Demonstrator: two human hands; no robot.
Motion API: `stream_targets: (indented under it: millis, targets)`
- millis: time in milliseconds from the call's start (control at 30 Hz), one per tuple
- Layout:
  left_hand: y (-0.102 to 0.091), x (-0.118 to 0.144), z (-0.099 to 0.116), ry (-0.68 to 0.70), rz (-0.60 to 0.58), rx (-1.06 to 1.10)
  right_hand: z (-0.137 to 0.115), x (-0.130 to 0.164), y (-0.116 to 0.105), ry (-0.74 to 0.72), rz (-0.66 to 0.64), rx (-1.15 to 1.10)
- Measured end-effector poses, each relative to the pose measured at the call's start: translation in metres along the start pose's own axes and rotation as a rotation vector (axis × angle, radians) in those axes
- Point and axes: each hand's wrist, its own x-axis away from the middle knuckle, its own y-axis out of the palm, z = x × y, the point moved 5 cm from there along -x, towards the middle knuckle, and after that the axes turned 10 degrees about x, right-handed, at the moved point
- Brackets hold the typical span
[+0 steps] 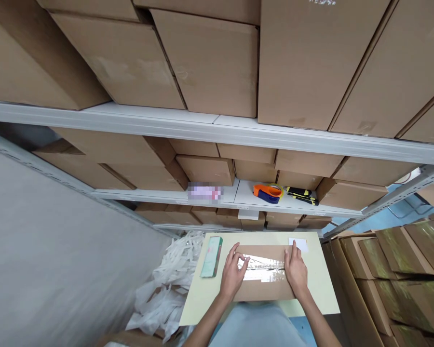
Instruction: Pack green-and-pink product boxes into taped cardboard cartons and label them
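Note:
A flat brown cardboard box [262, 289] lies on a small pale table [321, 289] in front of me, with a shiny strip of clear tape [264, 269] across its top. My left hand [233, 274] rests on the box's left end, fingers spread and touching the tape. My right hand [295, 270] lies flat on the box's right end, pressing down. Neither hand holds anything. A slim green carton [211, 257] lies on the table to the left of the box. A white slip [299, 243] sits at the box's far right corner.
Metal shelves [217, 127] stacked with brown cartons rise ahead. On a lower shelf lie an orange-and-blue tape dispenser [267, 193] and a yellow-black utility knife [302, 194]. White plastic bags [169, 284] are heaped at the left; more cartons [394, 274] stand at the right.

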Motion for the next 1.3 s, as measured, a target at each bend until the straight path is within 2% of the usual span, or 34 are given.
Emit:
stream_targets:
  millis: [500,767,833,933,1033,1100,1233,1300]
  targets:
    - [0.002,-0.002,0.000,-0.050,-0.011,0.025,0.003,0.001,-0.005,0.013,-0.014,-0.047]
    - [0.008,-0.006,0.005,-0.004,0.018,0.022,0.006,-0.004,-0.013,-0.009,0.030,-0.028]
    - [0.010,-0.007,0.006,0.003,0.016,0.016,0.006,-0.006,-0.015,-0.034,0.086,0.012]
    - [0.011,-0.007,0.012,0.042,0.008,-0.030,-0.001,-0.004,-0.022,-0.167,0.256,0.109]
    - [0.013,-0.012,0.024,0.118,-0.035,-0.081,-0.019,-0.006,-0.037,-0.369,0.359,0.175]
    - [0.015,-0.021,0.038,0.181,-0.055,-0.085,-0.041,-0.017,-0.057,-0.481,0.405,0.189]
    - [0.018,-0.062,0.078,0.297,-0.038,-0.061,-0.106,-0.066,-0.117,-0.614,0.516,0.190]
    - [0.020,-0.085,0.103,0.349,-0.022,-0.047,-0.140,-0.097,-0.142,-0.633,0.527,0.218]
